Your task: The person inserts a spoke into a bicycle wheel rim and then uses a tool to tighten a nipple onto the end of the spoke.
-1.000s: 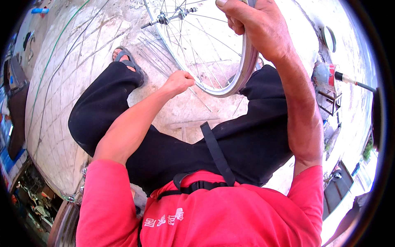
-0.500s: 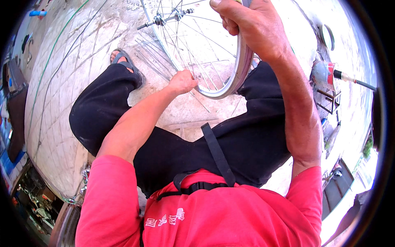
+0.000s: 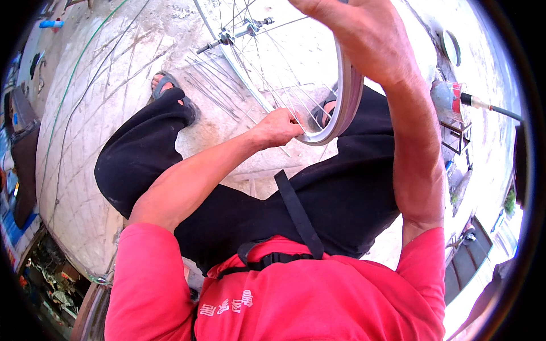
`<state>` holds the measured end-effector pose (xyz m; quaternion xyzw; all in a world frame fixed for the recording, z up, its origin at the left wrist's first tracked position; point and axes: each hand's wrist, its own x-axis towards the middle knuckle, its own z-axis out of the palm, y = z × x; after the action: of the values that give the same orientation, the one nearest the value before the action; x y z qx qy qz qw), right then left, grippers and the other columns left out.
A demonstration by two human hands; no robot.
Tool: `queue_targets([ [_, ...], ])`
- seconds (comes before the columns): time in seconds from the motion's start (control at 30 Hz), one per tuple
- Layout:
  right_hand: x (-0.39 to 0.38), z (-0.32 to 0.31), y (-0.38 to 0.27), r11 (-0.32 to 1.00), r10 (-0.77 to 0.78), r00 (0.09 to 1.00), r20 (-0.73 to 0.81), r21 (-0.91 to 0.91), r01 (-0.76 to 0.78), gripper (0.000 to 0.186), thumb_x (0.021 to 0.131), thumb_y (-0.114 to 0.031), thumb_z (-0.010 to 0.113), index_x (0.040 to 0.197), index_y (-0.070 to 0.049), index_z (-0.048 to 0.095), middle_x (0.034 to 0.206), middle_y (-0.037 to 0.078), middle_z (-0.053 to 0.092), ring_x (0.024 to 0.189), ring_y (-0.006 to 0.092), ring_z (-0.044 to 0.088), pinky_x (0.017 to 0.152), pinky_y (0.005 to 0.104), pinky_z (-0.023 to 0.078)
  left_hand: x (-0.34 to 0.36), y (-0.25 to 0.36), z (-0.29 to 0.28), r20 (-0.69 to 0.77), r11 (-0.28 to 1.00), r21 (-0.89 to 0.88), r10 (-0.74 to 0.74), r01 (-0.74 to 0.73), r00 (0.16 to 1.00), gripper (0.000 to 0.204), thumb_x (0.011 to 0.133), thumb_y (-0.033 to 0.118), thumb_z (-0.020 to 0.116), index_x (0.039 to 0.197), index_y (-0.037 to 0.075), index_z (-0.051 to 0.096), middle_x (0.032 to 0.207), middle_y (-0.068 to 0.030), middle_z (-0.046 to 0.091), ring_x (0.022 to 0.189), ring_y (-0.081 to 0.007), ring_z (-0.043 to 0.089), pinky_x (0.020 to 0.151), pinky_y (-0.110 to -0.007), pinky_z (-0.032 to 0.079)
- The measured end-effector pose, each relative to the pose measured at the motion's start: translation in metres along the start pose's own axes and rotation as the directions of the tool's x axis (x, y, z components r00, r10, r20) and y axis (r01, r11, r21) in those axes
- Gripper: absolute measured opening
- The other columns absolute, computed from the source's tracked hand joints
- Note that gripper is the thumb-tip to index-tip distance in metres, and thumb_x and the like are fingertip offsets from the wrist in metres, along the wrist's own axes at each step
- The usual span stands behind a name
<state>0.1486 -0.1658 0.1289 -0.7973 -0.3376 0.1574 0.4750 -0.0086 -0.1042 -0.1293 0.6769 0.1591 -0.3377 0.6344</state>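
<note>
A spoked bicycle wheel with a silver rim stands tilted in front of me, its upper part cut off by the top edge. Its metal hub and axle show among the thin spokes. My right hand is wrapped over the far right side of the rim; its fingertips are partly outside the picture. Low on the wheel, my left hand is closed with its fingers at the inner rim, where the spokes end. Whether it also pinches a spoke is hidden.
Several loose spokes lie on the pale concrete floor beyond my left hand. A green hose runs along the left. At right stand a red and grey container with a dark hose and a small metal stand; a round ring lies farther off.
My left hand has moved right and slightly down along the rim. The wheel has shifted a little right and down, and my right hand has moved right, its thumb now stretched along the upper edge.
</note>
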Motion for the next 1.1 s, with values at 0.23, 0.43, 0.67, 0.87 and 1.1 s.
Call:
queue_targets([
  [0.23, 0.013, -0.015, 0.039, 0.998, -0.069, 0.997, 0.021, 0.003, 0.069, 0.046, 0.09, -0.028, 0.068, 0.126, 0.0, 0.064, 0.104, 0.011, 0.065, 0.093, 0.0201, 0.064, 0.086, 0.0362, 0.054, -0.011, 0.019, -0.007, 0.046, 0.985, -0.103, -0.13, 0.135, 0.99, 0.028, 0.084, 0.023, 0.07, 0.092, -0.003, 0.075, 0.069, -0.0054, 0.06, 0.06, -0.0156, 0.055, 0.055, -0.034, 0.048],
  [0.43, 0.014, -0.013, 0.048, 0.986, -0.152, 0.988, 0.03, 0.071, 0.15, 0.049, 0.088, -0.026, 0.064, 0.128, 0.003, 0.062, 0.119, 0.015, 0.067, 0.105, 0.0236, 0.071, 0.092, 0.0372, 0.058, -0.024, 0.02, -0.03, 0.084, 0.97, -0.156, -0.178, 0.189, 0.981, 0.045, 0.091, 0.016, 0.067, 0.129, -0.008, 0.062, 0.098, -0.0122, 0.069, 0.088, -0.0183, 0.069, 0.077, -0.033, 0.06],
  [0.67, 0.013, -0.015, 0.053, 0.981, -0.192, 0.98, 0.05, 0.048, 0.19, 0.051, 0.088, -0.028, 0.065, 0.128, 0.003, 0.063, 0.114, 0.016, 0.069, 0.099, 0.0242, 0.073, 0.09, 0.0374, 0.059, -0.031, 0.021, -0.026, 0.007, 0.961, -0.181, -0.211, 0.209, 0.977, 0.043, 0.094, 0.013, 0.061, 0.133, -0.004, 0.062, 0.106, -0.013, 0.074, 0.092, -0.0198, 0.073, 0.076, -0.031, 0.058],
  [0.87, 0.014, -0.013, 0.049, 0.896, -0.37, 0.92, 0.128, -0.213, 0.39, 0.05, 0.088, -0.027, 0.064, 0.128, 0.002, 0.063, 0.111, 0.017, 0.071, 0.099, 0.0238, 0.073, 0.09, 0.0372, 0.059, -0.028, 0.024, -0.021, -0.025, 0.948, -0.27, -0.179, 0.166, 0.984, 0.038, 0.097, 0.014, 0.057, 0.13, -0.003, 0.063, 0.111, -0.0135, 0.074, 0.094, -0.0198, 0.074, 0.077, -0.032, 0.057],
  [1.1, 0.008, -0.014, 0.042, 0.995, -0.099, 0.994, 0.035, -0.015, 0.1, 0.046, 0.087, -0.025, 0.065, 0.125, 0.001, 0.065, 0.105, 0.016, 0.072, 0.096, 0.0232, 0.073, 0.089, 0.0384, 0.059, -0.024, 0.011, -0.018, -0.006, 0.882, -0.446, -0.173, 0.152, 0.985, 0.034, 0.103, 0.014, 0.053, 0.131, -0.001, 0.062, 0.117, -0.0117, 0.073, 0.097, -0.0197, 0.073, 0.079, -0.033, 0.057],
])
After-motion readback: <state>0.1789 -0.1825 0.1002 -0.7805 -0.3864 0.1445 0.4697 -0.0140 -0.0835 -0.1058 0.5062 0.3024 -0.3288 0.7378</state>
